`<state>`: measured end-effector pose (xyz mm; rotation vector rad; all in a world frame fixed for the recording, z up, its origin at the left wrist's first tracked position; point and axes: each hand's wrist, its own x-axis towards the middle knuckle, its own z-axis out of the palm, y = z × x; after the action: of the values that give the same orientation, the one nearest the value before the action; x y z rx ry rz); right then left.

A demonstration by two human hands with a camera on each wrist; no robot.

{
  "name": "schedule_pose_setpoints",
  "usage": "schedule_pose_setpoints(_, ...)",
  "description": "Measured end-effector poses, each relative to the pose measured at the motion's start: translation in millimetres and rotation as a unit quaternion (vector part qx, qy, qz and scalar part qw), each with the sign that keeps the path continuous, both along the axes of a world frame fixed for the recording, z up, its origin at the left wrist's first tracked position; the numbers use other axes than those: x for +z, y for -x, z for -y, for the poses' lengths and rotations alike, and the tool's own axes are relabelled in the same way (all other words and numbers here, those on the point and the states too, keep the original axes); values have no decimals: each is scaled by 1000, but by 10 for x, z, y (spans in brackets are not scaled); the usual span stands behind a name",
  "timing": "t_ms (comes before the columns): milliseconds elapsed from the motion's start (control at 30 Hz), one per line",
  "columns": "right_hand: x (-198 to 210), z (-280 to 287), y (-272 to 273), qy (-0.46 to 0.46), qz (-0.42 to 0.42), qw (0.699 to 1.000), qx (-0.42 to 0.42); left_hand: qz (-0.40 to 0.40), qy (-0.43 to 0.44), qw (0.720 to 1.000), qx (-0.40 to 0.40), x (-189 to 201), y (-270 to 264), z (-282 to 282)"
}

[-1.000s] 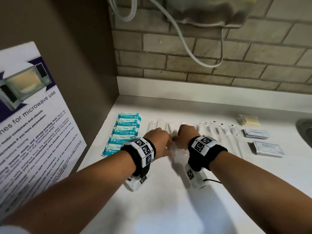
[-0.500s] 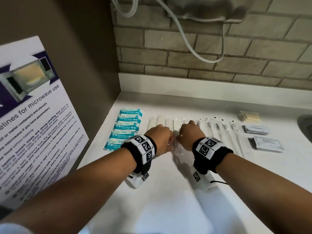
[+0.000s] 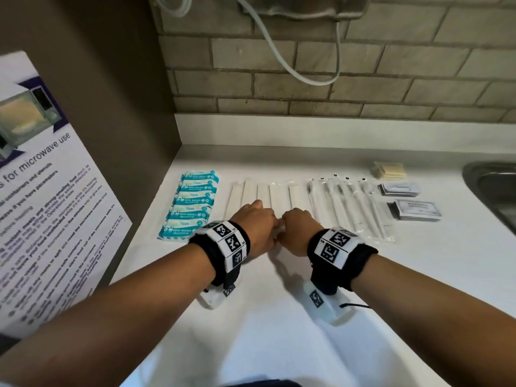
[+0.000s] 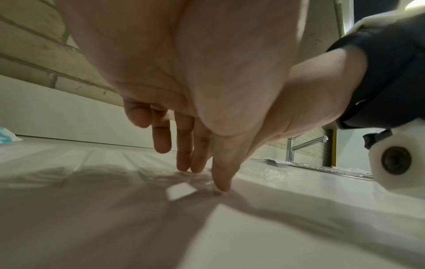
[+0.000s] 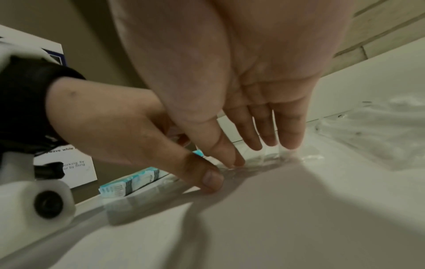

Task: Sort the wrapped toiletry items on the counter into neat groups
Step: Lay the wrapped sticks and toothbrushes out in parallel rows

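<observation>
Both forearms reach forward side by side, bare, each with a black wrist strap carrying white marker tiles and a white camera under the wrist. The left hand (image 3: 258, 227) and right hand (image 3: 297, 230) sit close together, knuckles up, nearly touching at the thumbs. In the wrist views the fingers (image 4: 184, 145) of the left hand point down, fairly straight, tips on the surface; the right fingers (image 5: 264, 127) are likewise extended, tips pressing down. Neither hand curls round anything.

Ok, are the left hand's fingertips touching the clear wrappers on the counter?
Touching. In the left wrist view the left hand has straight fingers whose tips press down on the clear wrappers lying flat on the counter, no gap.
</observation>
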<state>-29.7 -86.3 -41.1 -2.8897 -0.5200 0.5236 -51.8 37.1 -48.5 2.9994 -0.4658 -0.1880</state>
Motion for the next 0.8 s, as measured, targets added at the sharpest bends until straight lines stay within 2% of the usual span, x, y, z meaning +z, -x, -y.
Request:
schedule_pose_setpoints(200, 17, 203, -93, 19, 14, 999, 23, 21, 27, 999, 8, -43, -50, 39)
schedule_pose_setpoints(367, 44, 268, -61, 47, -22, 995, 83, -5, -68, 998, 8, -90, -111, 133)
schedule_pose_setpoints(800, -144, 289, -316, 49, -29, 991, 123, -28, -111, 993, 6, -146, -197, 191)
